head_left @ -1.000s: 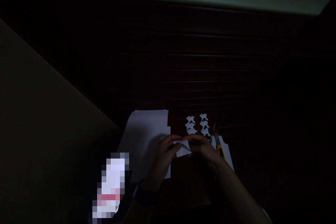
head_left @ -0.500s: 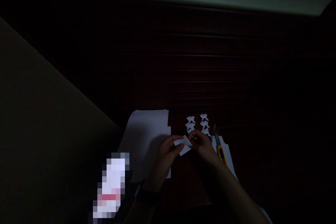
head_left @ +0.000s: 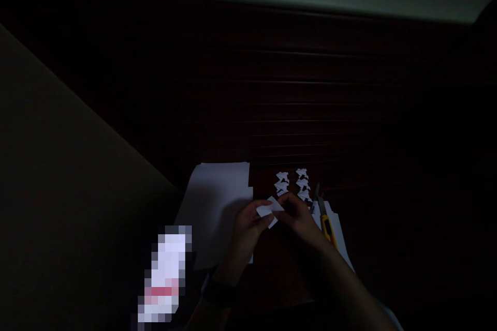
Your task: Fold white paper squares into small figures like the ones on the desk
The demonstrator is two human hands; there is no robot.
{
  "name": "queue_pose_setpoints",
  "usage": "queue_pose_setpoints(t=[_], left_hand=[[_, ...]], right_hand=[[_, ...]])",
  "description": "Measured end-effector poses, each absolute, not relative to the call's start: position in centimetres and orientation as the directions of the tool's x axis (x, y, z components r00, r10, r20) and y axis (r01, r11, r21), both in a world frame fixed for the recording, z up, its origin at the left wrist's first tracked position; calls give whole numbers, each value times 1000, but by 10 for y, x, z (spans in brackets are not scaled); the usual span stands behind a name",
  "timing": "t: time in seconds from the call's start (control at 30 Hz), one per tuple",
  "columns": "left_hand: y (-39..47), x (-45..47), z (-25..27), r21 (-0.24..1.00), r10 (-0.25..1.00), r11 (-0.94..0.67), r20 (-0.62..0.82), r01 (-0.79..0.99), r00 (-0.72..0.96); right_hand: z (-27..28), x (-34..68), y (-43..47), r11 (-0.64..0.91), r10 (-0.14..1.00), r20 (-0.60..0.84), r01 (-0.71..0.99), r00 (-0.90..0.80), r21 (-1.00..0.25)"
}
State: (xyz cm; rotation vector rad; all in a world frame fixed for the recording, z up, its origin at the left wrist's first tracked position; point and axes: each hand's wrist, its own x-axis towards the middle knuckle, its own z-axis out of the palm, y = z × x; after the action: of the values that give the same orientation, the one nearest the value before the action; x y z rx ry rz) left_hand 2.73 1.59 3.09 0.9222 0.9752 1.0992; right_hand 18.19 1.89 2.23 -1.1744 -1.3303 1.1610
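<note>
Between my two hands is a small piece of folded white paper (head_left: 267,209), held above the dark table. My left hand (head_left: 247,223) pinches its left side, thumb below and fingers behind. At the paper's right corner, the fingers of my right hand (head_left: 300,217) are closed on its edge. Just beyond my hands, small folded paper pieces (head_left: 282,186) stand in a column, and a second column of folded paper pieces (head_left: 303,184) is to its right. The room is dim, so fine creases are hard to make out.
White paper sheets (head_left: 213,196) lie to the left, partly under my left forearm. On the right, a yellow-handled utility knife (head_left: 327,226) rests on more white paper (head_left: 341,235). A blurred-out bright object (head_left: 166,264) is at lower left. Dark slats (head_left: 295,83) rise behind.
The folded paper has turned slightly between my fingers, and less of its lower flap shows. Both hands have stayed nearly in place.
</note>
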Motion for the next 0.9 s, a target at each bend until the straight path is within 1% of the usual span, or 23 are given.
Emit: queue_pose_setpoints(t=[0.13, 0.23, 0.3, 0.4, 0.47, 0.6, 0.73, 0.8, 0.9], left_hand=[[16, 27, 35, 893, 969, 234, -185, -385, 162], [18, 29, 35, 876, 980, 199, -171, -439, 103], [19, 31, 35, 907, 988, 157, -142, -391, 69], [18, 34, 33, 961, 994, 106, -97, -254, 46], [17, 36, 30, 976, 995, 90, -81, -196, 56], [17, 37, 23, 976, 986, 135, -114, -172, 126], [16, 38, 20, 971, 982, 165, -145, -173, 119], [15, 38, 23, 967, 983, 164, -143, -196, 116], [13, 38, 28, 964, 980, 161, -130, -210, 154]], right_hand=[[31, 183, 14, 61, 994, 54, 78, -90, -995], [41, 183, 11, 61, 989, 55, 44, -134, -997], [43, 181, 12, 51, 989, 48, 20, -139, -998], [35, 178, 16, 54, 998, 53, 53, -20, -997], [28, 176, 19, 77, 996, 80, 72, 40, -994], [24, 175, 20, 150, 983, 161, 116, 93, -982], [23, 174, 17, 99, 987, 121, 199, 104, -975], [22, 172, 16, 80, 983, 106, 175, 147, -981], [22, 172, 17, 67, 982, 78, 70, 171, -995]])
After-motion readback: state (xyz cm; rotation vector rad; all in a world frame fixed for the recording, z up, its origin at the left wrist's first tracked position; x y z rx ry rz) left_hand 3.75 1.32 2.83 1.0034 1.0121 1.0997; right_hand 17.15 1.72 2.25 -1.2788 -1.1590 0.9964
